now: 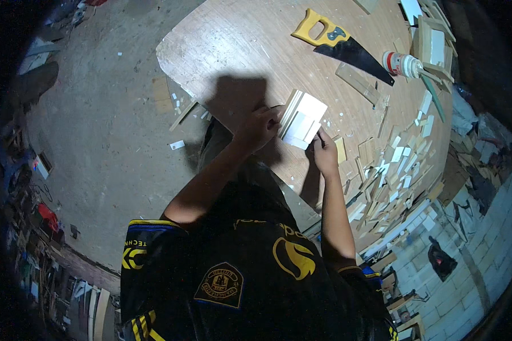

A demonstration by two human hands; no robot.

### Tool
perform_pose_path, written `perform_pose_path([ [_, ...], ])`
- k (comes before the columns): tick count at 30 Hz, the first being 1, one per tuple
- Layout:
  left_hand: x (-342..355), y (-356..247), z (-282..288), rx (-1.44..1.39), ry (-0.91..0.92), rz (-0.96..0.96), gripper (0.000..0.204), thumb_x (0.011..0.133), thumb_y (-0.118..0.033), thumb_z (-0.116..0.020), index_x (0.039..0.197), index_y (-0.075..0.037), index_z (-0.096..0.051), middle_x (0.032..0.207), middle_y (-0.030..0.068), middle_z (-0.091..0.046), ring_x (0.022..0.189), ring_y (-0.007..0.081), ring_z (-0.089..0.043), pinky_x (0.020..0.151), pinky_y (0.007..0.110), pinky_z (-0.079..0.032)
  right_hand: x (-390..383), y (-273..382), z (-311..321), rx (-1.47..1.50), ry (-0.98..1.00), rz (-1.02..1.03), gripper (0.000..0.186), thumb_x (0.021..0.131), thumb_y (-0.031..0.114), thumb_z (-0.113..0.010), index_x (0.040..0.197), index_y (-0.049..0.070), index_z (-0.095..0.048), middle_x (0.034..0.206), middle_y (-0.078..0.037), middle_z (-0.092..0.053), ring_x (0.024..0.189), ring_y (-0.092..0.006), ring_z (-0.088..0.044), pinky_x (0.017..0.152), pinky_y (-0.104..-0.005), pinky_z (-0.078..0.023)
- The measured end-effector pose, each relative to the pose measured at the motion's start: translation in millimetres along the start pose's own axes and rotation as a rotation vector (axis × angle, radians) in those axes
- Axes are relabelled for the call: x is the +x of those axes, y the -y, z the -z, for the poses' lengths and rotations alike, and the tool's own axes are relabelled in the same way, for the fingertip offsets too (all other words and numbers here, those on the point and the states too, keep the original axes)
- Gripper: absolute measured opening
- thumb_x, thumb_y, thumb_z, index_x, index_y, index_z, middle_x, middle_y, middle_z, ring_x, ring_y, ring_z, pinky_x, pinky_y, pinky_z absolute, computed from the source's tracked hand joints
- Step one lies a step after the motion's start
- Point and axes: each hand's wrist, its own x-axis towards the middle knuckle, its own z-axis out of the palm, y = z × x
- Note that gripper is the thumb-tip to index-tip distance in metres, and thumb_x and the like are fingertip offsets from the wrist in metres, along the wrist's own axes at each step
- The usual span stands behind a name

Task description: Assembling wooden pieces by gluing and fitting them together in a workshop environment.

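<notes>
Near the middle of the view I hold a small, pale, squarish wooden piece [302, 118] with grooves and strips along one side, above the table's near edge. My left hand [260, 126] grips it at its left side, fingers closed round the edge. My right hand [324, 150] grips its lower right corner from below, its fingertips partly hidden by the piece. Dark shadows of hands and piece fall on the wooden tabletop [210, 40].
A yellow-handled handsaw [355, 57], a white jar [399, 65] with a red band and a wood strip [355, 84] lie towards the back right. Many offcuts [401, 159] cover the right side. The concrete floor [96, 142] holds scraps; a block wall [461, 267] stands at the lower right.
</notes>
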Motion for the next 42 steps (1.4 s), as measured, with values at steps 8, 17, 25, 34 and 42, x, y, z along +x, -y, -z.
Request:
perform_pose_path([
  [8, 5.8, -3.5, 9.8, -0.134, 0.072, 0.027, 0.045, 0.081, -0.009, -0.066, 0.125, -0.01, -0.057, 0.092, 0.0126, -0.064, 0.077, 0.0233, -0.065, 0.07, 0.035, -0.053, -13.3, 30.7, 2.6, -0.18, -0.077, 0.092, 0.039, 0.094, 0.018, -0.049, 0.132, 0.009, -0.052, 0.117, -0.021, -0.063, 0.111, -0.0314, -0.06, 0.097, -0.0337, -0.043],
  [17, 16.5, -22.3, 22.0, 0.046, 0.17, 0.237, 0.041, 0.085, -0.017, -0.059, 0.127, -0.013, -0.058, 0.109, 0.0174, -0.065, 0.097, 0.0308, -0.065, 0.083, 0.035, -0.051, -7.1, -0.8, -5.1, -0.011, -0.067, 0.136, 0.044, 0.093, 0.019, -0.05, 0.136, 0.009, -0.048, 0.109, -0.017, -0.066, 0.099, -0.0214, -0.063, 0.089, -0.0296, -0.045],
  [25, 17.8, -10.6, 26.2, 0.06, 0.094, 0.193, 0.037, 0.092, -0.017, -0.057, 0.126, -0.004, -0.056, 0.094, 0.0119, -0.069, 0.081, 0.0166, -0.065, 0.075, 0.029, -0.051, -24.8, -40.8, 2.4, 0.187, -0.128, 0.13, 0.044, 0.091, 0.009, -0.045, 0.134, 0.003, -0.05, 0.092, -0.007, -0.067, 0.079, -0.0141, -0.06, 0.076, -0.0268, -0.049],
  [34, 6.7, 9.6, 61.0, 0.076, 0.083, 0.105, 0.022, 0.094, -0.022, -0.053, 0.102, -0.003, -0.063, 0.073, 0.0073, -0.065, 0.061, 0.0126, -0.059, 0.059, 0.027, -0.048, -97.9, -66.1, -7.7, 0.217, -0.274, 0.051, 0.037, 0.092, 0.014, -0.045, 0.126, 0.005, -0.057, 0.094, -0.01, -0.069, 0.073, -0.0124, -0.061, 0.07, -0.0266, -0.049],
  [42, 14.2, -26.4, 81.2, 0.365, 0.223, 0.03, 0.034, 0.1, -0.03, -0.039, 0.087, -0.002, -0.054, 0.068, 0.0142, -0.06, 0.066, 0.027, -0.059, 0.065, 0.039, -0.047, -118.4, -73.1, -60.2, 0.18, -0.396, 0.088, 0.028, 0.09, 0.01, -0.047, 0.11, 0.0, -0.063, 0.093, -0.012, -0.069, 0.086, -0.0201, -0.065, 0.08, -0.0332, -0.05],
])
